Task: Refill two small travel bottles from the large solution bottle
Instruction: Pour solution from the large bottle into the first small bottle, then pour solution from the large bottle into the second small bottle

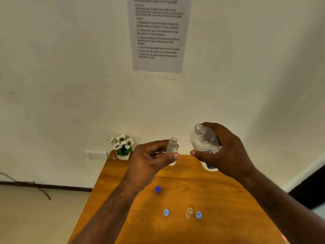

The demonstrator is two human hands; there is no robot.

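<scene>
My left hand point(149, 158) grips a small clear travel bottle point(172, 147), uncapped and upright, held above the far part of the wooden table point(219, 199). My right hand point(226, 152) holds the large solution bottle point(204, 140), uncapped, tilted a little with its mouth up and toward the small one; the two bottles are apart. A second small clear travel bottle point(189, 212) stands open on the table near me. Next to it lie two light blue caps, one to its left point(166, 212) and one to its right point(198, 215). A darker blue cap point(158, 189) lies farther back.
A small white pot of white flowers point(123, 147) stands at the table's far left corner against the wall. A printed instruction sheet point(158, 32) hangs on the wall above. The table's left edge drops to the floor.
</scene>
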